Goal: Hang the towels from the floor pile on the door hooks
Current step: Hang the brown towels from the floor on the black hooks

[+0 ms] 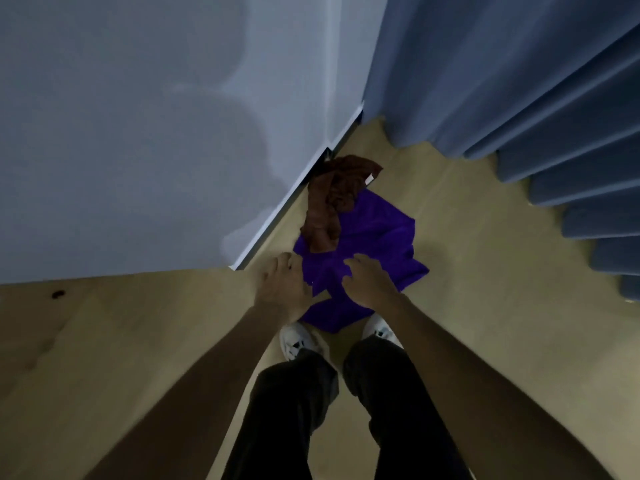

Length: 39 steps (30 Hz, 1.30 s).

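A purple towel (pixel 374 233) lies crumpled on the beige floor in front of my feet. A brown towel (pixel 332 195) lies across its far left part, reaching the foot of the door. My left hand (pixel 284 289) rests at the purple towel's left edge, fingers curled over the cloth. My right hand (pixel 367 282) presses on the towel's middle with its fingers bent into the fabric. Whether either hand has a firm hold is unclear. No door hooks are in view.
A pale door or wall panel (pixel 138 133) stands at the left, its lower edge by the towels. Blue curtains (pixel 519 98) hang at the right down to the floor. My white shoes (pixel 298 341) and dark trousers are below the towels.
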Motion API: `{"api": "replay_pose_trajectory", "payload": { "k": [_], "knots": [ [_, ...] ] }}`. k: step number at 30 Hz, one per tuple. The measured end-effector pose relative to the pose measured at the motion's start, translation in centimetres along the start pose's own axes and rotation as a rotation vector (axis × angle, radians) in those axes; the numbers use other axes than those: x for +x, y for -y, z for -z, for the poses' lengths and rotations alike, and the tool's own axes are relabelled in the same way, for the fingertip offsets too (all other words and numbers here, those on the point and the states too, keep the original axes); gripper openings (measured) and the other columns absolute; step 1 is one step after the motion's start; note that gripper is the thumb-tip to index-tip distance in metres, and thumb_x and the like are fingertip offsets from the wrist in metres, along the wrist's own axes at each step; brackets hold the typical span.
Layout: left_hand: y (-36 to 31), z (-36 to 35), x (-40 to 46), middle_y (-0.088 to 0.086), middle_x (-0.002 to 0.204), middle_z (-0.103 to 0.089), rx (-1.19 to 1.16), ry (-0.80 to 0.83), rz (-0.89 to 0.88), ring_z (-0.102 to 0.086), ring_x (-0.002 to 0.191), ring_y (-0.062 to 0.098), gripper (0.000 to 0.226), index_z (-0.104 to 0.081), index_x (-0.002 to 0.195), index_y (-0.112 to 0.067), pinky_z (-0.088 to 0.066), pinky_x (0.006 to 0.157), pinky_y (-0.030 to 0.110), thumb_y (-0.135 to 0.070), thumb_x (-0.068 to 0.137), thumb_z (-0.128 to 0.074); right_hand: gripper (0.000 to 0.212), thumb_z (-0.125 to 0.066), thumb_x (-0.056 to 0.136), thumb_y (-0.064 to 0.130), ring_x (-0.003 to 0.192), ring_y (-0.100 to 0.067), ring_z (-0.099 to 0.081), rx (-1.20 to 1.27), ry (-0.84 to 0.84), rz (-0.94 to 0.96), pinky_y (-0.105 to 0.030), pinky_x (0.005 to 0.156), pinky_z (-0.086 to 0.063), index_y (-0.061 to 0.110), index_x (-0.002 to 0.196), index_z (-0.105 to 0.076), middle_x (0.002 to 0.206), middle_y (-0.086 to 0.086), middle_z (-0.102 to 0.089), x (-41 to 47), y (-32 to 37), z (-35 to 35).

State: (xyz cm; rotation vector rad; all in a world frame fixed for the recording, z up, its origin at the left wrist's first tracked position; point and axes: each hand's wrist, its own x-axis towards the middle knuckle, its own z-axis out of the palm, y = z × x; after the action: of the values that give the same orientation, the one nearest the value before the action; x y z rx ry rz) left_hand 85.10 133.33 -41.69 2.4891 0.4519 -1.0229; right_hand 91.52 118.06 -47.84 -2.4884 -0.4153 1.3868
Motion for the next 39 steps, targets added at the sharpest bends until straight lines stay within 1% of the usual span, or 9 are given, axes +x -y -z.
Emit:
{"api": "replay_pose_trajectory", "payload": {
  "k": [7,11,16,20,22,26,29,34,39],
  "knots": [
    [5.4,-11.9,14.1,0.011,0.151,-0.023,-0.061,0.073,0.080,-0.025,0.137,0.029,0.057,-0.027,0.145,-0.013,-0.032,0.107,0.043,-0.030,0.094,-0.045,0.045,-0.040,0.095,0.025,0.130,-0.035,-0.037,-0.029,0.138,-0.035,-0.047,0.108,-0.035,0.007,0.136,-0.042,0.143,-0.015,-0.038,19.1,-5.5,-7.7],
    [9.3,-16.8,20.5,0.010,0.151,-0.023,-0.018,0.065,0.115,-0.025,0.138,0.028,0.054,-0.028,0.145,-0.015,-0.032,0.108,0.041,-0.024,0.095,-0.045,0.045,-0.042,0.095,0.030,0.133,-0.037,-0.027,-0.109,0.132,-0.018,-0.048,0.109,-0.032,0.014,0.137,-0.044,0.146,-0.012,-0.033,27.8,-7.6,-11.1],
    [10.5,-19.3,22.5,0.013,0.147,-0.029,0.004,0.089,0.112,-0.031,0.134,0.030,0.052,-0.031,0.143,-0.012,-0.037,0.103,0.042,-0.023,0.095,-0.046,0.039,-0.041,0.095,0.032,0.127,-0.036,-0.036,-0.008,0.152,-0.109,-0.047,0.106,-0.034,0.006,0.124,-0.049,0.138,-0.018,-0.040,31.1,-8.6,-13.1],
    [8.2,-17.5,18.2,0.012,0.144,-0.030,0.021,0.134,0.112,-0.032,0.131,0.030,0.049,-0.032,0.140,-0.011,-0.036,0.100,0.041,-0.019,0.094,-0.046,0.018,-0.050,0.090,0.017,0.073,-0.021,-0.055,0.172,0.067,-0.047,-0.029,0.063,-0.043,0.008,0.075,-0.056,0.079,-0.008,-0.059,25.5,-7.4,-10.6],
    [6.1,-14.7,15.0,0.011,0.143,-0.031,0.003,0.146,0.083,-0.033,0.130,0.028,0.048,-0.032,0.140,-0.011,-0.036,0.101,0.042,-0.019,0.094,-0.045,0.014,-0.056,0.085,0.014,0.062,-0.017,-0.052,0.153,0.048,-0.023,-0.023,0.053,-0.035,0.004,0.080,-0.064,0.071,-0.006,-0.057,21.0,-6.2,-7.8],
    [1.5,-6.0,8.3,0.010,0.140,-0.035,-0.029,0.093,0.009,-0.035,0.130,0.028,0.052,-0.034,0.139,-0.011,-0.039,0.100,0.041,-0.028,0.091,-0.045,0.019,-0.056,0.084,0.010,0.093,-0.029,-0.063,0.181,-0.052,0.072,-0.031,0.073,-0.048,-0.001,0.093,-0.068,0.097,-0.016,-0.070,10.7,-2.2,0.6],
    [-1.7,2.5,2.5,0.012,0.139,-0.039,-0.086,0.049,-0.048,-0.039,0.129,0.028,0.069,-0.032,0.140,-0.010,-0.039,0.103,0.041,-0.044,0.082,-0.045,0.008,-0.059,0.073,0.004,0.074,-0.018,-0.059,0.282,-0.150,0.145,-0.024,0.062,-0.040,0.008,0.077,-0.063,0.080,-0.005,-0.068,2.5,2.1,8.4],
    [-6.7,16.9,-6.8,0.002,0.142,-0.042,-0.346,-0.189,-0.223,-0.047,0.126,0.022,0.075,-0.021,0.149,-0.024,-0.041,0.101,0.034,-0.024,0.084,-0.058,0.027,-0.059,0.070,0.001,0.062,-0.010,-0.050,0.382,-0.197,0.340,-0.029,0.061,-0.043,0.026,0.065,-0.052,0.065,0.008,-0.054,-11.0,10.6,22.0],
    [-9.9,28.3,-14.4,0.014,0.102,-0.058,-0.262,-0.383,-0.288,-0.055,0.090,0.029,0.013,-0.049,0.101,-0.004,-0.032,0.069,0.025,-0.007,0.088,-0.050,0.024,-0.052,0.077,-0.002,0.066,-0.018,-0.058,0.400,-0.266,0.538,-0.035,0.062,-0.050,0.022,0.074,-0.055,0.078,-0.003,-0.060,-22.2,17.3,32.0]
  ]
}}
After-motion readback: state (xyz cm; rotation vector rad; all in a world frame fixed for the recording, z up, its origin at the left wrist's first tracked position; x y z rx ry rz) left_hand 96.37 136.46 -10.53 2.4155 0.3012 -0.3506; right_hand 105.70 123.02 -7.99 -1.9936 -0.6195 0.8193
